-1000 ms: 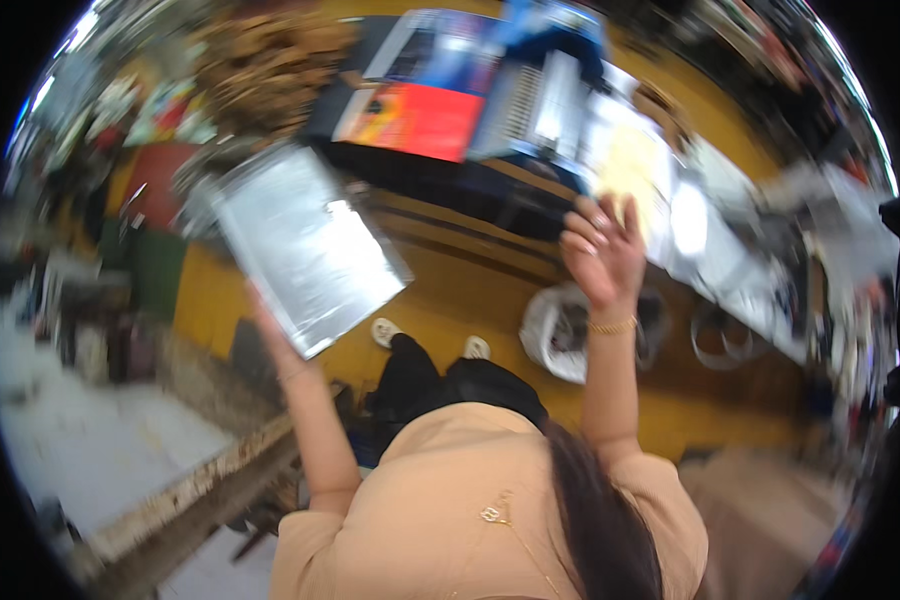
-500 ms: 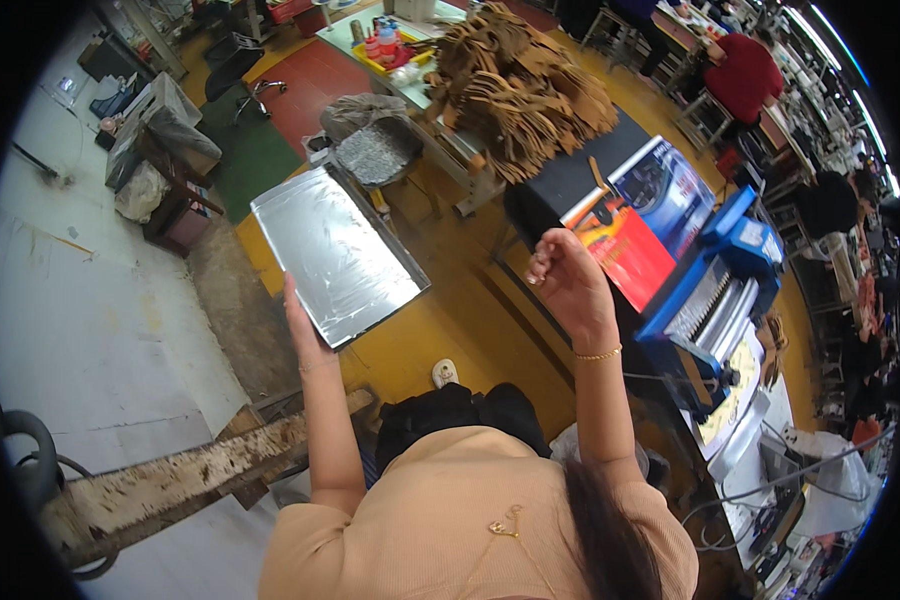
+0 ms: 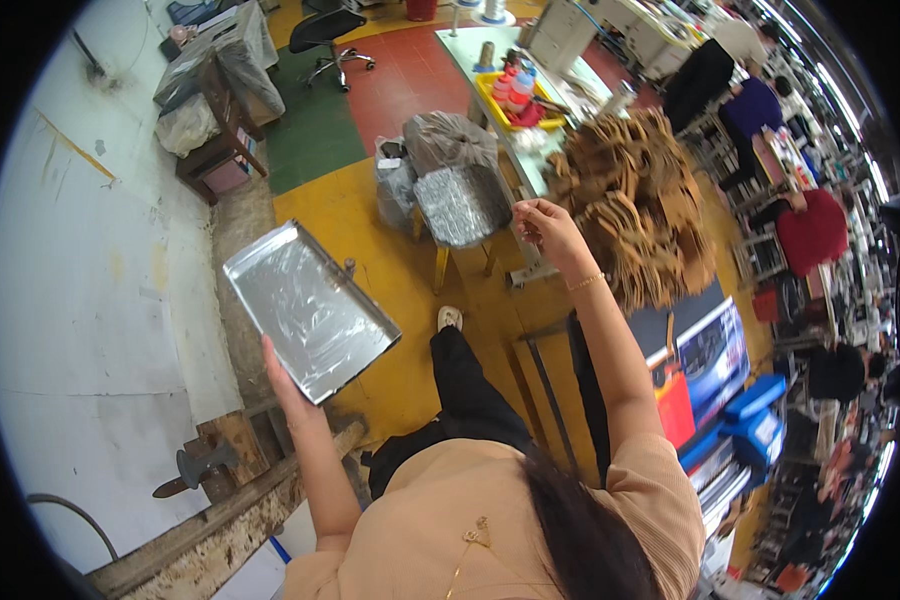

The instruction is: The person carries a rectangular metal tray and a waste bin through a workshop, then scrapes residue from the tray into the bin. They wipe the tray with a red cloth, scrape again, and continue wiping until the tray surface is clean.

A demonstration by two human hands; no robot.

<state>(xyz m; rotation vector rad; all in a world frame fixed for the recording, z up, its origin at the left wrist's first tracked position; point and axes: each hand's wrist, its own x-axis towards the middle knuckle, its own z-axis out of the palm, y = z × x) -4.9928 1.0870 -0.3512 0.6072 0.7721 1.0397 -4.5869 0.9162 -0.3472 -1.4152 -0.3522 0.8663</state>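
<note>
My left hand point(image 3: 292, 385) grips the near left edge of a shallow rectangular metal tray point(image 3: 310, 312). The tray is silvery with a wrinkled, shiny surface and a dark rim, and I see nothing lying on it. It is held out over the floor, at a slant. My right hand point(image 3: 545, 228) is raised in front of me with its fingers curled in. Its palm is turned away, so anything inside the fingers is hidden. Beyond that hand lies a heap of brown cut pieces point(image 3: 630, 205) on a table.
A foil-covered stool point(image 3: 460, 205) stands ahead beside grey plastic bags point(image 3: 450, 140). A yellow tray point(image 3: 515, 100) with red bottles sits on the pale table. A blue machine point(image 3: 755, 430) is at my right, a wooden beam point(image 3: 240, 520) at my lower left. Several people sit at the far right.
I have stepped forward: the stool and the brown heap are nearer and the blue machine has slid back to the right. My right hand has risen further ahead. The tray stays in my left hand.
</note>
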